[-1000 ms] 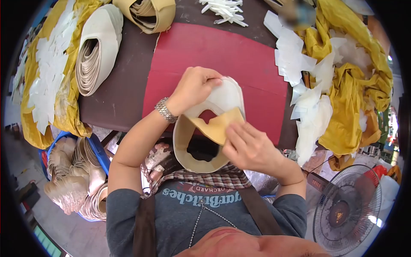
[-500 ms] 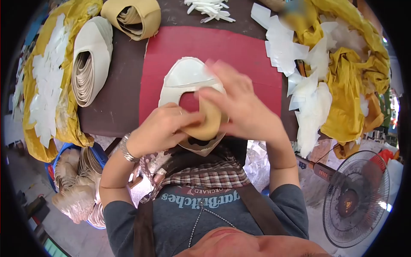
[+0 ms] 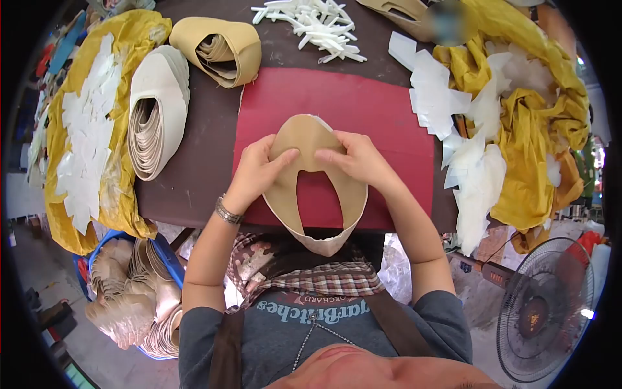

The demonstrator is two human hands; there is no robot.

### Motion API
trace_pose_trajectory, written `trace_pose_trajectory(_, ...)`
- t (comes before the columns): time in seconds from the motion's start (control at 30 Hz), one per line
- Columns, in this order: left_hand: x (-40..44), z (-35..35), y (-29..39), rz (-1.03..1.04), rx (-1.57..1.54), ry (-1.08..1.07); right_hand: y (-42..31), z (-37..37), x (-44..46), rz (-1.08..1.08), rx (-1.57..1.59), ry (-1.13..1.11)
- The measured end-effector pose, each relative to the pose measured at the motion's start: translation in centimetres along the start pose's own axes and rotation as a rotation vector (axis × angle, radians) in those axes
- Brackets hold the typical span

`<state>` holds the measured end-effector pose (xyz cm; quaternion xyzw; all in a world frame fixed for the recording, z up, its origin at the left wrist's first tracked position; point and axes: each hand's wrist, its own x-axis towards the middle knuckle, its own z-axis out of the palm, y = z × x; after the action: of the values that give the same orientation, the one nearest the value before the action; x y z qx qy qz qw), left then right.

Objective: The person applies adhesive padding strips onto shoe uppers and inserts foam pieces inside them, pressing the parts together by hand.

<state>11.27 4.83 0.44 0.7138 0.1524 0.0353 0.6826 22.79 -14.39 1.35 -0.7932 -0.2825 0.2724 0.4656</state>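
Left hand (image 3: 262, 165): thumb on top, fingers curled out of sight beneath, and it's pinching the tan shoe-shaped piece (image 3: 310, 137) at the left of its broad end!
Right hand (image 3: 356, 159): a near mirror image on the other flank, pinching too, thumb laid on the tan face, fingertips hidden under the edge.
Tan face: turned up to us, broad end over the red mat (image 3: 395, 123), narrow end hanging past the near edge of the brown table (image 3: 178, 201).
Cut-out: red showing through the upper part, darkness below.
Pale layer (image 3: 326, 246): peeping out around the rim, plainest at the narrow end.
Step in hand: looks like smoothing and squaring the broad end, thumbs apart but pointing at each other.
Next move: calls, I'd judge, for even thumb pressure and a light hold, lest the soft sheet crease or the edges slip.
Left flank: nested pale stack (image 3: 167, 117), tan roll (image 3: 247, 52) just beyond.
Far side: white strips (image 3: 324, 29), heaped loosely.
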Motion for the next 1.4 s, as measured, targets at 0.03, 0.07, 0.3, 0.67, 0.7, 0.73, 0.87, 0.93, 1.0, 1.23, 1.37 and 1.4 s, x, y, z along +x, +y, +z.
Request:
trace_pose_trajectory(0.03,0.0,0.0,-0.1,-0.006,0.099,0.033,0.0,0.1,0.0,0.089,0.039,0.044)
trace_pose_trajectory(0.07,-0.1,0.0,-0.1,-0.01,0.198,0.066,0.0,0.0,-0.1,0.136,0.013,0.021)
trace_pose_trajectory(0.3,0.0,0.7,0.1,-0.019,0.346,0.188,0.9,0.8,0.0,0.045,-0.08,0.14)
trace_pose_trajectory(0.67,-1.1,0.3,2.3,0.629,1.189,0.068,-1.3,0.6,-0.9,0.024,-0.607,0.063)
trace_pose_trajectory(0.7,-1.1,0.1,2.3,0.616,1.2,0.012,-1.3,0.7,-0.9,0.007,-0.623,0.074)
trace_pose_trajectory(0.73,-1.1,0.1,2.1,0.597,1.207,-0.043,-1.3,0.7,-1.1,-0.009,-0.643,0.079)
trace_pose_trajectory(0.87,1.6,-0.2,4.2,0.569,1.191,-0.091,-1.2,0.3,-0.8,-0.2,-0.823,-0.106)
trace_pose_trajectory(0.93,2.9,1.4,6.4,0.832,1.026,0.057,-3.1,-1.6,-1.0,-0.539,-0.892,-0.213)
trace_pose_trajectory(1.0,2.7,1.8,7.3,0.495,0.865,-0.38,-4.6,-2.3,-1.9,-0.833,-0.976,-0.215)
trace_pose_trajectory(1.23,-0.4,-0.3,0.3,0.139,0.7,0.298,-5.6,-3.3,-2.0,-0.877,-1.032,0.032)
trace_pose_trajectory(1.37,-5.8,2.2,-0.4,0.138,0.874,0.268,-3.8,-2.9,-2.9,-0.671,-0.465,0.254)
trace_pose_trajectory(1.4,-6.4,1.6,1.0,0.037,0.882,0.228,-3.2,-2.2,-2.9,-0.566,-0.329,0.249)
